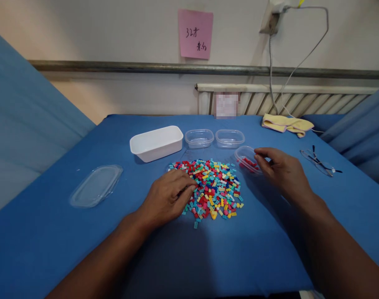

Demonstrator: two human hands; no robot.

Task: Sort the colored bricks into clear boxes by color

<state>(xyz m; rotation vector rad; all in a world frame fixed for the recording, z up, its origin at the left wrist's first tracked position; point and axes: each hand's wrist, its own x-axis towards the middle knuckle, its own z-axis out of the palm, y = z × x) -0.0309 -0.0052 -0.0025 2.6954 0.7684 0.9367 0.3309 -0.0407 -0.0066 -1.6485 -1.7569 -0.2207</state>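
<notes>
A heap of small toy building bricks [214,191] in red, yellow, turquoise, pink, white and dark blue lies mid-table. My left hand [170,193] rests at the heap's left side, thumb and fingers drawn together at the bricks; what sits between the fingertips is hidden. To the heap's right is a small clear plastic container [239,154] with several red bricks [248,163] inside. My right hand [281,170] pinches this container's right rim between thumb and fingers. The container looks slightly tilted.
Behind the heap stand a white tub [158,145] and two clear containers, one left [199,144] and one right [229,145]. Clear lids [96,187] lie on the left, eyeglasses [320,162] and a yellow cloth [287,124] on the right. Blue curtains hang at both sides.
</notes>
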